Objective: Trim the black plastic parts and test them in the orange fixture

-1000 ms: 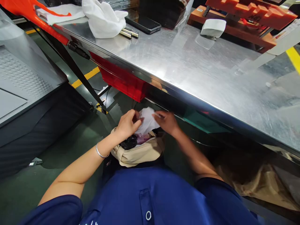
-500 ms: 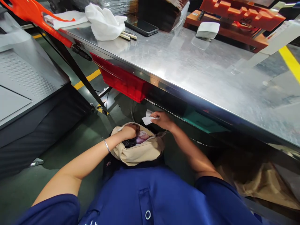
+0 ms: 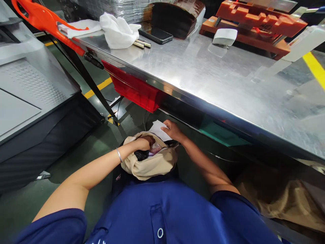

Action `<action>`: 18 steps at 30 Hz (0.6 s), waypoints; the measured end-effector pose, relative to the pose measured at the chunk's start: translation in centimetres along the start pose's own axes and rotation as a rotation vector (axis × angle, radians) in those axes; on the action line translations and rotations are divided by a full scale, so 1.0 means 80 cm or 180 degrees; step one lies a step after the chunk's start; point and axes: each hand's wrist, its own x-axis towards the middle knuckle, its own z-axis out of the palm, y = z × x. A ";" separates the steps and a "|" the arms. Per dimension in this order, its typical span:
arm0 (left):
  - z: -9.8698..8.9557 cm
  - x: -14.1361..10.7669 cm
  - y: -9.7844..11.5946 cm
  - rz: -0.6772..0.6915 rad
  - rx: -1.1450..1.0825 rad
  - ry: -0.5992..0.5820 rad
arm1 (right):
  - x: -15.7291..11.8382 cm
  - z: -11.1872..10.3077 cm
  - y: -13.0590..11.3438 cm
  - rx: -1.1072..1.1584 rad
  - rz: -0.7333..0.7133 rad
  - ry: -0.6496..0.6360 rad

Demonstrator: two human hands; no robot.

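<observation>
An open beige bag (image 3: 157,165) rests on my lap, with a black item (image 3: 141,155) and a pinkish packet (image 3: 155,150) showing inside. My left hand (image 3: 146,143) reaches into the bag's opening, its fingers hidden by the bag and shadow. At the bag's far right edge, my right hand (image 3: 172,130) pinches a white paper (image 3: 159,130) between thumb and fingers. The paper lies over the back rim of the bag.
A metal table (image 3: 203,78) stands ahead, its edge close beyond my right hand. On it are a white cloth (image 3: 118,31), a phone (image 3: 158,35) and an orange fixture (image 3: 261,20). A red bin (image 3: 134,89) hangs below the edge.
The white paper now shows a larger, flatter face and has come nearer the bag. My left hand has shifted slightly right inside the bag. The view has moved a little.
</observation>
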 end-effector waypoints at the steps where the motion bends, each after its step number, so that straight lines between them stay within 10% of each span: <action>1: -0.004 -0.003 0.000 -0.0013 0.0026 -0.0018 | 0.000 0.001 0.000 0.0039 -0.0026 -0.0037; 7: -0.051 -0.041 0.045 0.0585 -0.0061 0.0120 | -0.005 -0.001 -0.009 0.0059 -0.0461 -0.0289; 11: -0.088 -0.056 0.082 0.1223 0.0308 -0.0321 | -0.008 -0.014 -0.025 0.0427 -0.0370 -0.1417; 18: -0.087 -0.036 0.080 0.0409 0.0304 0.0573 | -0.017 -0.029 -0.043 0.1228 0.0116 -0.1547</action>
